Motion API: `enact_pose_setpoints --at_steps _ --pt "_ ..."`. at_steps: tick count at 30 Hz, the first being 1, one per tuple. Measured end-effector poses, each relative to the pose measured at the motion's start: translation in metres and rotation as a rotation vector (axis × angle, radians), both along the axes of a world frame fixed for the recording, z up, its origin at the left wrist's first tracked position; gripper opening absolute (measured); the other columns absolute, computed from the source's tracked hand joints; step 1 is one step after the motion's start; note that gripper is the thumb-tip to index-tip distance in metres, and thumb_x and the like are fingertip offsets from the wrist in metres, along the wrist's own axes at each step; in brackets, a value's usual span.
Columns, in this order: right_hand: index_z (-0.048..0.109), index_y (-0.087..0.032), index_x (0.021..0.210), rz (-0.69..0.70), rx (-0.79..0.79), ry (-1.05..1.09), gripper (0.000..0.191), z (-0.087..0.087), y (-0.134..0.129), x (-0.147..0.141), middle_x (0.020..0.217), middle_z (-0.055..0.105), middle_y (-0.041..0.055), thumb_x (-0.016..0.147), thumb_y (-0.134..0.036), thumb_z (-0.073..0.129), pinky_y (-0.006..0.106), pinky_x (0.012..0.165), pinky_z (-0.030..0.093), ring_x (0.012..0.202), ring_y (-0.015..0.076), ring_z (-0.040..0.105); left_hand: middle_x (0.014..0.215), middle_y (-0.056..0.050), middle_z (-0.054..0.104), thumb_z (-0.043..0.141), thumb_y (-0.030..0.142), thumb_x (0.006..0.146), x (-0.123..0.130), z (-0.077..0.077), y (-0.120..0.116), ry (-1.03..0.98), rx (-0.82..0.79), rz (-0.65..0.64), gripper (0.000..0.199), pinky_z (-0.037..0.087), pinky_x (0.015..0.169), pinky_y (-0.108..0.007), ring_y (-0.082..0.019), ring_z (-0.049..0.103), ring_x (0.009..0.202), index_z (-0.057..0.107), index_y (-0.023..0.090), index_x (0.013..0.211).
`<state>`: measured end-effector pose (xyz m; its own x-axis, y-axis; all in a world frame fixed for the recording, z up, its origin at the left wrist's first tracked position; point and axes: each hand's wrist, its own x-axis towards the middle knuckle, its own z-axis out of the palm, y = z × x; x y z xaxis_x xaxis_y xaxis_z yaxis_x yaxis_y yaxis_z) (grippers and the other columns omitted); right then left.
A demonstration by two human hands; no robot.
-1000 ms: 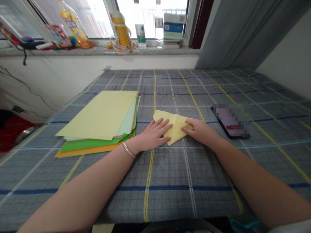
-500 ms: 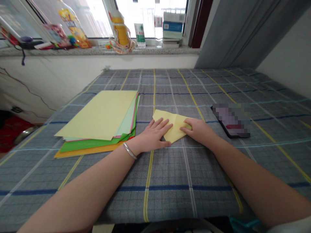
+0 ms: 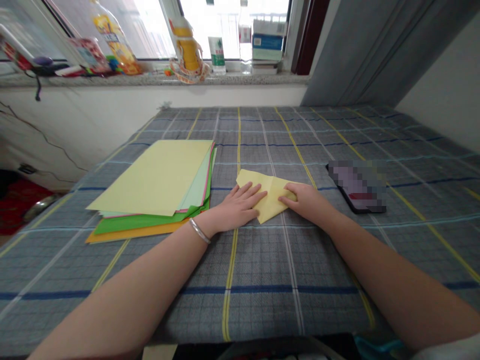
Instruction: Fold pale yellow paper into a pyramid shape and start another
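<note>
A folded sheet of yellow paper (image 3: 270, 194) lies on the checked cloth between my hands, with a crease down its middle. My left hand (image 3: 240, 206) rests flat on the left part of the paper, its fingers spread and stretched out. At the other end, my right hand (image 3: 304, 199) grips the paper's right part, thumb and forefinger on top. The remaining fingers of that hand are tucked under and partly hidden. A silver bangle (image 3: 199, 231) circles my left wrist.
To the left lies a stack of coloured paper (image 3: 153, 175), a pale yellow sheet on top. A phone (image 3: 354, 187) lies to the right on the checked cloth (image 3: 258, 270). Bottles, a tube (image 3: 217, 55) and boxes (image 3: 267, 46) stand on the windowsill at the back.
My left thumb has drawn in toward the other fingers, baring the paper's lower corner. The right hand holds the same place.
</note>
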<state>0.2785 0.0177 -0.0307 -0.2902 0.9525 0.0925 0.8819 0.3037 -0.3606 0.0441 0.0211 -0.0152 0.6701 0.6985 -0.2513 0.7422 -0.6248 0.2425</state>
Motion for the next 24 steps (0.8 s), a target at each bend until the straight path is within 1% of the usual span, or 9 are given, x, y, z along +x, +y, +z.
enact_pose_setpoints --at_steps 2,4,6,10,14,16,19,24 --pt "0.062 -0.020 0.084 -0.001 -0.003 0.012 0.019 0.000 0.000 0.000 0.091 0.071 0.0090 0.087 -0.037 0.056 0.033 0.072 0.043 0.083 0.0233 0.062 0.162 -0.005 0.011 0.026 0.047 0.099 0.001 -0.001 -0.002 -0.021 0.016 0.007 0.059 0.008 0.119 -0.050 -0.026 0.003 0.150 0.019 0.025 0.154" --pt "0.062 -0.020 0.085 -0.009 -0.006 0.029 0.017 0.000 0.000 0.000 0.091 0.071 0.0081 0.086 -0.037 0.057 0.032 0.071 0.043 0.082 0.0229 0.062 0.161 -0.007 0.014 0.029 0.057 0.097 0.002 -0.004 -0.004 -0.037 0.060 0.017 0.066 0.008 0.119 -0.051 -0.027 0.006 0.150 0.020 0.023 0.154" --pt "0.062 -0.020 0.087 -0.019 -0.013 0.047 0.017 0.001 0.000 0.001 0.091 0.071 0.0078 0.085 -0.037 0.058 0.033 0.071 0.043 0.082 0.0230 0.062 0.161 -0.009 0.018 0.033 0.060 0.095 0.003 -0.006 -0.008 -0.044 0.118 0.030 0.072 0.009 0.120 -0.051 -0.028 0.009 0.149 0.022 0.020 0.153" --pt "0.061 -0.020 0.094 -0.042 -0.014 0.101 0.020 -0.002 -0.001 0.002 0.094 0.070 0.0075 0.083 -0.036 0.060 0.034 0.075 0.045 0.084 0.0231 0.063 0.159 -0.008 0.026 0.036 0.058 0.095 0.007 -0.012 -0.014 -0.081 0.234 0.055 0.069 0.014 0.119 -0.052 -0.029 0.017 0.148 0.028 0.020 0.151" --pt "0.056 -0.022 0.108 -0.044 0.048 0.187 0.030 -0.007 -0.001 0.004 0.097 0.068 0.0058 0.079 -0.031 0.064 0.034 0.077 0.046 0.086 0.0213 0.063 0.157 -0.008 0.030 0.034 0.055 0.096 0.009 -0.018 -0.016 -0.112 0.308 0.061 0.064 0.016 0.118 -0.053 -0.030 0.021 0.146 0.030 0.022 0.150" --pt "0.057 -0.023 0.106 -0.007 0.068 0.206 0.028 -0.009 0.000 0.005 0.100 0.067 0.0050 0.079 -0.027 0.063 0.034 0.082 0.046 0.090 0.0209 0.062 0.157 -0.008 0.030 0.032 0.055 0.097 0.009 -0.019 -0.017 -0.113 0.326 0.053 0.063 0.017 0.117 -0.054 -0.030 0.022 0.146 0.028 0.023 0.151" --pt "0.061 -0.023 0.099 0.037 0.069 0.195 0.019 -0.009 0.002 0.005 0.102 0.067 0.0043 0.081 -0.025 0.060 0.035 0.087 0.045 0.096 0.0211 0.061 0.157 -0.008 0.030 0.029 0.053 0.099 0.010 -0.019 -0.018 -0.098 0.346 0.041 0.059 0.019 0.116 -0.056 -0.031 0.023 0.145 0.029 0.025 0.151" --pt "0.065 -0.022 0.093 0.094 0.085 0.163 0.012 -0.010 0.004 0.004 0.096 0.065 0.0050 0.085 -0.025 0.056 0.035 0.087 0.045 0.092 0.0206 0.060 0.155 -0.009 0.034 0.028 0.051 0.099 0.013 -0.016 -0.020 -0.079 0.388 0.046 0.055 0.019 0.115 -0.057 -0.032 0.028 0.143 0.035 0.028 0.148"
